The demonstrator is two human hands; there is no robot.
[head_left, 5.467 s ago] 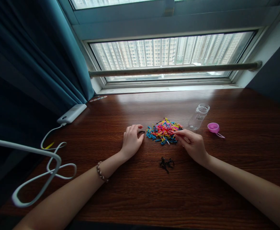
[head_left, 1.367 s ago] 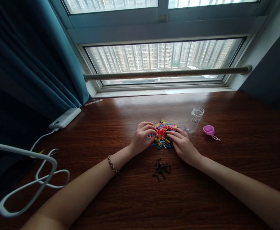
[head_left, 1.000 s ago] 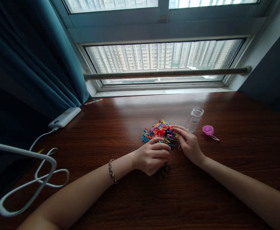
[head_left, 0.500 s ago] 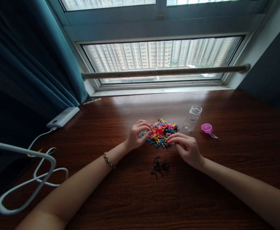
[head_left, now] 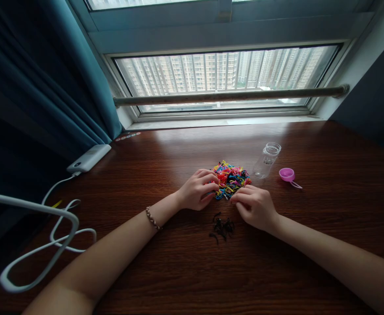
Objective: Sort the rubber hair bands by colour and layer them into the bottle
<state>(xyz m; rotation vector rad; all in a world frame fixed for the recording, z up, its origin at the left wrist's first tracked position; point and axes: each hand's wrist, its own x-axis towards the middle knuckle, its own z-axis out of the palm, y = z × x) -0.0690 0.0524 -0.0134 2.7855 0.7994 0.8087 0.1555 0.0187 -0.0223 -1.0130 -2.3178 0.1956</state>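
A pile of small multicoloured elastic hair bands [head_left: 230, 178] lies on the dark wooden table. My left hand [head_left: 199, 189] rests at the pile's left edge, its fingers curved and a little apart, with nothing visible in them. At the pile's front right edge is my right hand [head_left: 255, 205], its thumb and fingers pinched together. Whatever may be between those fingertips is too small to make out. Nearer to me, between the hands, sits a small separate heap of black hair bands [head_left: 223, 227].
A clear bottle without its lid [head_left: 266, 162] stands behind my right hand. Right of it lies a pink cap with a loop [head_left: 287, 175]. At the left are a white power bank [head_left: 89, 158] and a looped white cable [head_left: 73, 218]. A window with a rail [head_left: 231, 96] borders the table's far side.
My left hand has shifted right and covers more of the pile's left side. My right hand has drawn slightly nearer to me, its fingers more tightly pinched. The view has shifted slightly.
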